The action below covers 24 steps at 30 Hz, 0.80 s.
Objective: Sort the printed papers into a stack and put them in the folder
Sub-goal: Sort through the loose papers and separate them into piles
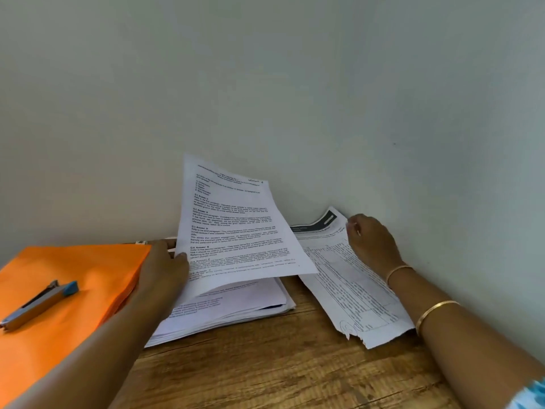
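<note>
Left hand (pixel 163 270) pinches a raised white printed sheet (pixel 233 225) above the white paper stack (pixel 236 305), orange card folder (pixel 73 278) just beside that grip; right hand (pixel 371 240) pinches a torn tabulated sheet (pixel 348 287) at its far corner.

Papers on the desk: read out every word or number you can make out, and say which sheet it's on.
"Q.1 Answer: C": heading on the lifted sheet.
"Q.3 Answer: D": same sheet.
"Q.4 Answer: B": same sheet.
The Q.2 heading's letter and the body text are too small to read.
Table sheet: blurred, including its dark header band.
Stack: blurred.
Orange folder and stapler: no text shows.
</note>
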Tool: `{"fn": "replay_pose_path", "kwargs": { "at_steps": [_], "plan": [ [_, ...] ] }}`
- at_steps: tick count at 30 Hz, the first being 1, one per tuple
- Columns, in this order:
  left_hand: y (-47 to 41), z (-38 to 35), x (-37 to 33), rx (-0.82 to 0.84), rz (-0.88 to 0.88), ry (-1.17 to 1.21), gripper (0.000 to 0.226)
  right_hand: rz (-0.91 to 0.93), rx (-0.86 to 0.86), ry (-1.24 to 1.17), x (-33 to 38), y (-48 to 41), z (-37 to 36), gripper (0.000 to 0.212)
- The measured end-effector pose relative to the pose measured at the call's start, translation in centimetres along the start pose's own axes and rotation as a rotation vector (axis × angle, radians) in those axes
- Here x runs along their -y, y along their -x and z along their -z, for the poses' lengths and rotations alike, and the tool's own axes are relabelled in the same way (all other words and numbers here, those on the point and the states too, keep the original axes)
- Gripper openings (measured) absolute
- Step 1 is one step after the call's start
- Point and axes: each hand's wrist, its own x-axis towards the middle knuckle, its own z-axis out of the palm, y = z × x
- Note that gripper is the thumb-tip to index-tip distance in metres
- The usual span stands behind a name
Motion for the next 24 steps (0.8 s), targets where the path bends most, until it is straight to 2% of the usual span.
{"fn": "replay_pose_path", "kwargs": {
  "at_steps": [2,3,5,7,9,12,15,17,22,24],
  "plan": [
    [0.4,-0.8,-0.2,0.013,-0.009,-0.014,0.023,-0.223,0.16,-0.519,2.0,0.4,0.1,0.028],
    [0.7,-1.3,-0.3,0.018,-0.017,-0.025,0.024,-0.332,0.276,-0.673,2.8,0.6,0.2,0.032],
    [1.1,-2.2,-0.7,0.032,-0.03,-0.045,0.029,-0.451,0.525,-0.745,3.7,0.9,0.5,0.035],
    [1.6,-3.1,-1.0,0.042,-0.059,-0.06,0.028,-0.43,0.681,-0.768,3.9,1.2,0.6,0.029],
    [2.1,-3.9,-1.2,0.049,-0.094,-0.08,0.027,-0.369,0.704,-0.716,3.9,1.5,0.4,0.023],
    [2.8,-4.8,-1.3,0.083,-0.183,-0.118,0.029,-0.202,0.541,-0.429,3.9,1.6,0.1,0.024],
    [3.2,-4.8,-1.3,0.133,-0.286,-0.154,0.026,-0.117,0.407,-0.335,3.6,1.4,0.7,0.024],
    [3.0,-4.3,-1.0,0.168,-0.346,-0.272,0.027,-0.105,0.363,-0.267,2.9,1.1,1.6,0.029],
    [1.6,-1.9,0.2,0.317,-0.462,-0.716,0.034,-0.106,0.467,0.0,0.2,0.1,3.0,0.031],
    [1.1,-1.1,0.4,0.427,-0.441,-0.813,0.048,-0.153,0.546,0.117,-1.0,-0.2,3.1,0.039]
  ]
}}
